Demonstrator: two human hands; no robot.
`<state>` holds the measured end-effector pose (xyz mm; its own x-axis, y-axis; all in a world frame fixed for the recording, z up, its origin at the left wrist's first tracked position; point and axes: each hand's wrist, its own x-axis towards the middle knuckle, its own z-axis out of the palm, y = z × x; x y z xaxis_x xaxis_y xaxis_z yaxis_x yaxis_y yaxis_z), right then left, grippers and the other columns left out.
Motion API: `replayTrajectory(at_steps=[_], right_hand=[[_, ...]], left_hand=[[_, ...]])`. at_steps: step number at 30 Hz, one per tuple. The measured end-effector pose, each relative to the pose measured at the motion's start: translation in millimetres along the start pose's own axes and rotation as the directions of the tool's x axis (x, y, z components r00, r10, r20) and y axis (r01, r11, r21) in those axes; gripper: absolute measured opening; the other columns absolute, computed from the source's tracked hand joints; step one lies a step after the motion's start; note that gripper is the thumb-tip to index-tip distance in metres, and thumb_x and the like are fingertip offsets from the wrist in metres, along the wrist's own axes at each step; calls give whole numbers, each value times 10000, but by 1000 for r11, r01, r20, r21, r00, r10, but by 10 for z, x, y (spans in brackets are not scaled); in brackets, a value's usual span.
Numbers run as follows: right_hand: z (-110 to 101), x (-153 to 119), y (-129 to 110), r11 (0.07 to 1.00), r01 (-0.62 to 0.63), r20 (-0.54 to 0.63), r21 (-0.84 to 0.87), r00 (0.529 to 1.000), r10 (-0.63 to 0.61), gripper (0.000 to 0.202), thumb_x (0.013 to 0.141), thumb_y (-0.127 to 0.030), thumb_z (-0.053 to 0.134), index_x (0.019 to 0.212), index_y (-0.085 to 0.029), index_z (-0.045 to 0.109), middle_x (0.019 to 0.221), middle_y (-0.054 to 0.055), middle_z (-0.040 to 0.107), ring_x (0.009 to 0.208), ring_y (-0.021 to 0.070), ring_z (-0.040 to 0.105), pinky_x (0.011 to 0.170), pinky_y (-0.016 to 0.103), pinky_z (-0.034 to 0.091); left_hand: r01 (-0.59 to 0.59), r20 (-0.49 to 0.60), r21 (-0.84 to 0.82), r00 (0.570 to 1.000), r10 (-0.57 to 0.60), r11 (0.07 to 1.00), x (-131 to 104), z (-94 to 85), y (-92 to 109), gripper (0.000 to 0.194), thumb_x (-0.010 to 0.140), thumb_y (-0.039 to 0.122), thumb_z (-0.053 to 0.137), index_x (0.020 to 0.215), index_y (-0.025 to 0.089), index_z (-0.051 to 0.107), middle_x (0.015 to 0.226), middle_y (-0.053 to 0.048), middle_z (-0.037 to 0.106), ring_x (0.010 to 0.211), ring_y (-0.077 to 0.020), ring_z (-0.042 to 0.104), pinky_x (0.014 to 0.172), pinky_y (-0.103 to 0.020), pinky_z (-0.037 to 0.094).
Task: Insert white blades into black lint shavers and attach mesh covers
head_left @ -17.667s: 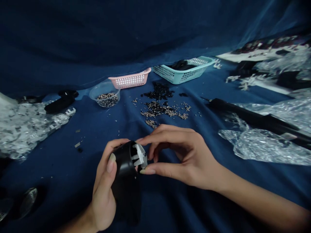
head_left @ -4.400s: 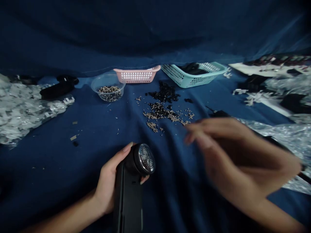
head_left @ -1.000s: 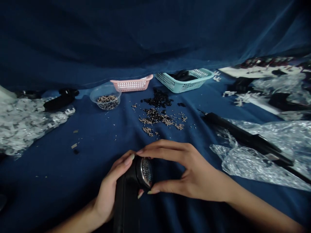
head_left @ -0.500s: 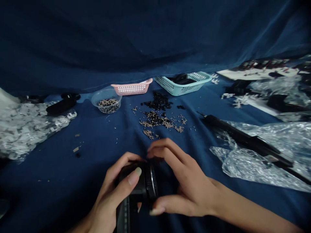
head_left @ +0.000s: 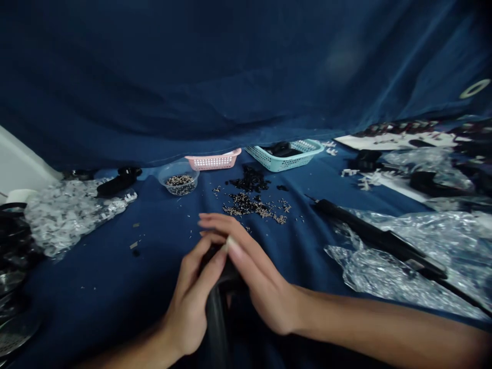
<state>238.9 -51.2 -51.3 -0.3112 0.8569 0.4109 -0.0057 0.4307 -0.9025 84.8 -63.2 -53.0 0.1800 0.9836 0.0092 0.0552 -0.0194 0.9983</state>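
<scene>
Both hands are closed around a black plastic device point(head_left: 229, 277) with a long ribbed lower part, low in the middle of the view. My left hand point(head_left: 194, 294) grips its left side, thumb on top. My right hand point(head_left: 261, 277) presses over the right side, its fingers reaching across the top and its thumb meeting the left thumb. The device's round end is hidden under the right palm. Just beyond the hands lie a scatter of small screws point(head_left: 265, 209) and a heap of small black parts point(head_left: 251, 179) on the blue cloth.
Behind stand a clear tub of screws point(head_left: 179, 179), a pink basket point(head_left: 213, 162) and a teal basket point(head_left: 286, 163). A black electric screwdriver point(head_left: 369, 228) lies on clear plastic wrap point(head_left: 384, 277) at right. A bag of white parts point(head_left: 73, 215) is at left. A blue curtain point(head_left: 215, 77) hangs behind.
My right hand has moved left and closed over the round end of the device, which was uncovered before. The view has tilted up and shifted slightly left.
</scene>
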Motion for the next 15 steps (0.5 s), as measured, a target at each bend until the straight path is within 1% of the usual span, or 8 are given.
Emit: replayTrajectory(at_steps=[3, 5, 7, 9, 11, 13, 14, 15], right_hand=[[-10, 49, -36, 832, -411, -12, 374, 894, 447, 596, 1011, -633, 366, 1395, -216, 549, 1351, 115, 657, 1310, 261, 600, 1144, 482, 452], [-85, 54, -67, 683, -555, 144, 476, 815, 562, 738, 983, -708, 292, 1455, -177, 490, 1333, 158, 667, 1249, 299, 648, 1089, 531, 494], [-203, 35, -98, 608, -633, 253, 479, 763, 595, 835, 967, -747, 233, 1539, -158, 380, 1470, 185, 563, 1338, 307, 582, 1114, 540, 466], [-341, 10, -120, 694, -611, 233, 381, 790, 567, 902, 952, -781, 195, 1604, -160, 249, 1624, 184, 366, 1465, 304, 436, 1152, 547, 421], [-477, 13, -133, 899, -420, 117, 124, 906, 407, 916, 952, -790, 189, 1633, -177, 147, 1699, 164, 181, 1540, 299, 294, 1188, 568, 360], [-588, 67, -141, 968, -13, 114, -250, 993, 42, 902, 960, -773, 260, 1636, -190, 129, 1718, 149, 96, 1574, 300, 186, 1230, 579, 271], [-625, 112, -143, 884, 240, 201, -400, 964, -171, 895, 960, -761, 316, 1630, -189, 159, 1714, 148, 120, 1582, 295, 154, 1248, 569, 228], [-647, 164, -144, 731, 483, 342, -482, 872, -350, 887, 955, -749, 367, 1617, -179, 211, 1702, 150, 179, 1585, 289, 140, 1265, 548, 189]], left_hand=[[-461, 199, 339, 887, 416, 820, 148, 13, 208, 289, 861, 280, 688, 1133, 183, 703, 1168, -133, 720, 1102, -287, 670, 972, -364, 521], [-579, 339, 393, 813, 473, 714, 220, -2, 328, 338, 859, 261, 694, 1182, 163, 686, 1198, -151, 707, 1142, -293, 655, 985, -365, 519], [-529, 375, 344, 835, 403, 776, 276, -16, 413, 266, 884, 297, 675, 1122, 183, 708, 1143, -122, 729, 1070, -271, 674, 951, -348, 526], [-312, 349, 218, 910, 225, 925, 327, -18, 450, 229, 895, 377, 659, 1029, 204, 730, 988, -77, 747, 857, -222, 694, 793, -307, 553], [23, 317, 20, 948, -28, 1000, 364, 3, 435, 295, 877, 469, 648, 969, 201, 728, 774, -39, 705, 588, -160, 627, 549, -253, 500], [332, 335, -179, 906, -260, 926, 365, 40, 375, 325, 852, 493, 636, 948, 192, 715, 628, -17, 642, 430, -129, 530, 420, -227, 402], [411, 347, -246, 883, -316, 878, 346, 61, 334, 322, 846, 490, 630, 917, 189, 714, 590, -21, 631, 405, -135, 517, 409, -236, 395], [432, 346, -289, 879, -328, 854, 313, 82, 290, 311, 847, 485, 622, 890, 193, 720, 585, -34, 645, 423, -157, 546, 430, -260, 426]])
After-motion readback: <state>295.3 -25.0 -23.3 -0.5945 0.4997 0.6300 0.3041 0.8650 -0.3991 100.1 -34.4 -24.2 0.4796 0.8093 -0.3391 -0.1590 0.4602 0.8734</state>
